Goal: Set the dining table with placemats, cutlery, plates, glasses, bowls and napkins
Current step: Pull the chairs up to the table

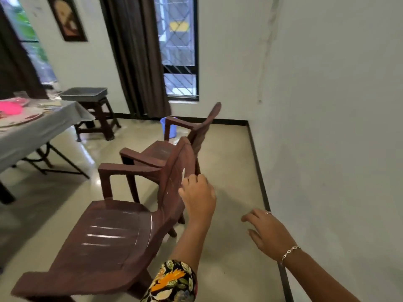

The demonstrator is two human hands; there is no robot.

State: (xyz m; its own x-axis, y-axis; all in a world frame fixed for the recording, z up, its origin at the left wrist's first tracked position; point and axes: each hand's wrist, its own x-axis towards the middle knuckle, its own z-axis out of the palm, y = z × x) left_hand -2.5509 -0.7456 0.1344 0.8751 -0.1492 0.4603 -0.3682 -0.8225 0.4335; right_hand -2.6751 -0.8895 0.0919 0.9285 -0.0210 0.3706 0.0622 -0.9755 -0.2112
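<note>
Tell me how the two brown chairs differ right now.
The near chair is gripped at its backrest by the left hand; the far chair is untouched. The far chair stands closer to the window, beside a blue bucket; the near chair stands further back. Both are dark brown plastic armchairs facing toward the table.

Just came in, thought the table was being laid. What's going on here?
The person's left hand grips the backrest of the nearer brown plastic armchair; the right hand hovers open beside it, holding nothing. A second brown plastic armchair stands just beyond. The grey-clothed dining table at left already carries a patterned plate and a clear glass.
</note>
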